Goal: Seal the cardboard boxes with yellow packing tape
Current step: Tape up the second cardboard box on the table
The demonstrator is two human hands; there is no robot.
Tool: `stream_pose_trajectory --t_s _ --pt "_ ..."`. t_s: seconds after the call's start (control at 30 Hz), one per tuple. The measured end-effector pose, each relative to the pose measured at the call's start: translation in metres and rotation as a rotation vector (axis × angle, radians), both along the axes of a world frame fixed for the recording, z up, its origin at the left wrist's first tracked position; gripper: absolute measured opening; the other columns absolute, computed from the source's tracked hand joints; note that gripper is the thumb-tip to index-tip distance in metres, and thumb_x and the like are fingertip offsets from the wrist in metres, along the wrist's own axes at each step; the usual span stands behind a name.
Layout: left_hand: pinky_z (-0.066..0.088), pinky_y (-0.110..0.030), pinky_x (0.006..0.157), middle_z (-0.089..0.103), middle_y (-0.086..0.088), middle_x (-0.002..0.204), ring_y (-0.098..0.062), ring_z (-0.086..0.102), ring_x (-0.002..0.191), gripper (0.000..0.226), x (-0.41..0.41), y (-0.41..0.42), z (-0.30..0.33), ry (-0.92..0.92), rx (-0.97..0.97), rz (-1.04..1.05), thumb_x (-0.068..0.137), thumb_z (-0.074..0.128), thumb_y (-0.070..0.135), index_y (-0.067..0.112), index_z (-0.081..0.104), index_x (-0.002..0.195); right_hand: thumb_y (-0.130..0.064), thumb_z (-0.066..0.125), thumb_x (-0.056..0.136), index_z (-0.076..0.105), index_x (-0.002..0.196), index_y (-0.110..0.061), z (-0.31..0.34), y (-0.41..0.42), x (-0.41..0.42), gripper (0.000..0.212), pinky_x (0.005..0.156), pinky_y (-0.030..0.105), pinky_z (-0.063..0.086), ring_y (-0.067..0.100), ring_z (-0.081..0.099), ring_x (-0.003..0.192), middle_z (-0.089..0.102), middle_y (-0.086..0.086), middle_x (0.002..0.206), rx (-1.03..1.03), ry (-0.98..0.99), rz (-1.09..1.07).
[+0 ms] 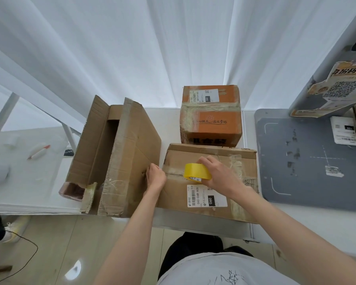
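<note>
Two hands are working at the near box's centre seam. The right hand is curling its fingers over the top of the roll of yellow tape, gripping it as it is standing on edge on the lid of the flat box. The left hand is sitting at that box's left edge with its fingers bent down over the corner; whether they are pinching a tape end or only pressing the cardboard cannot be told, since no yellow strip is showing between hand and roll.

Several things could be going wrong from here. If the left fingers are not anchoring the end firmly, pulling the roll rightward may be peeling it loose. Old clear tape is lying wrinkled along the seam, so fresh tape may be bonding poorly there. The roll may be drifting off the seam line and leaving the flaps unjoined.

Outward, the open box on the left is standing with its flaps up, untaped, and is crowding the left hand. The orange box is sitting just behind, on the white table.
</note>
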State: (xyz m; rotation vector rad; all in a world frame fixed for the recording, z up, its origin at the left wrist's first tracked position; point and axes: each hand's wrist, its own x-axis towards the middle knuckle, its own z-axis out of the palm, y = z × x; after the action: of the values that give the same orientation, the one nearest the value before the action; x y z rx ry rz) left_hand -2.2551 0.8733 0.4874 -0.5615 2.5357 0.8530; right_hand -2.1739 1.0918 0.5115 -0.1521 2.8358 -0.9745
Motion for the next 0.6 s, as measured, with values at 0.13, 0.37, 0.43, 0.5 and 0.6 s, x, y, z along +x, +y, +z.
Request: stream_pose_trajectory --t_s 0.13,0.37,0.43,0.5,0.6 --pt "0.038 -0.040 0.103 0.054 -0.013 0.130 -0.029 0.048 0.123 0.021 -0.003 0.001 -0.005 -0.006 -0.034 -0.028 0.103 0.037 0.007 0.005 0.053 0.117 -0.036 0.078 0.084 0.048 0.124 -0.029 -0.001 0.003 -0.002 0.051 0.073 0.041 0.056 0.022 0.061 0.094 0.054 -0.005 0.118 -0.027 -0.017 -0.009" --pt "0.029 -0.030 0.089 0.056 -0.014 0.123 -0.025 0.046 0.111 0.012 0.002 0.005 -0.013 0.077 -0.026 0.038 0.103 0.038 0.004 0.010 0.047 0.098 -0.019 0.074 0.084 0.041 0.134 -0.027 -0.010 0.010 0.009 0.061 0.082 0.035 0.050 0.018 0.054 0.104 0.050 -0.006 0.128 -0.192 -0.075 -0.104" --pt "0.033 -0.035 0.093 0.054 -0.016 0.124 -0.030 0.048 0.117 0.012 0.003 0.008 -0.013 0.099 -0.043 0.047 0.103 0.037 0.002 0.008 0.047 0.100 -0.016 0.073 0.086 0.041 0.133 -0.026 -0.013 0.011 0.013 0.058 0.083 0.036 0.050 0.018 0.054 0.103 0.051 -0.005 0.123 -0.237 -0.083 -0.121" --pt "0.036 -0.040 0.100 0.053 -0.017 0.129 -0.034 0.049 0.121 0.015 0.004 0.010 -0.013 0.115 -0.080 0.024 0.102 0.038 -0.001 0.004 0.050 0.110 -0.015 0.071 0.089 0.042 0.132 -0.026 -0.015 0.011 0.017 0.053 0.084 0.037 0.051 0.017 0.055 0.102 0.053 -0.005 0.119 -0.253 -0.083 -0.120" --pt "0.037 -0.045 0.104 0.049 -0.021 0.135 -0.039 0.050 0.123 0.028 0.005 0.010 -0.014 0.114 -0.150 -0.047 0.098 0.040 -0.005 -0.001 0.048 0.124 -0.015 0.069 0.091 0.044 0.133 -0.026 -0.015 0.010 0.016 0.049 0.091 0.036 0.049 0.013 0.053 0.109 0.053 -0.009 0.122 -0.256 -0.065 -0.097"
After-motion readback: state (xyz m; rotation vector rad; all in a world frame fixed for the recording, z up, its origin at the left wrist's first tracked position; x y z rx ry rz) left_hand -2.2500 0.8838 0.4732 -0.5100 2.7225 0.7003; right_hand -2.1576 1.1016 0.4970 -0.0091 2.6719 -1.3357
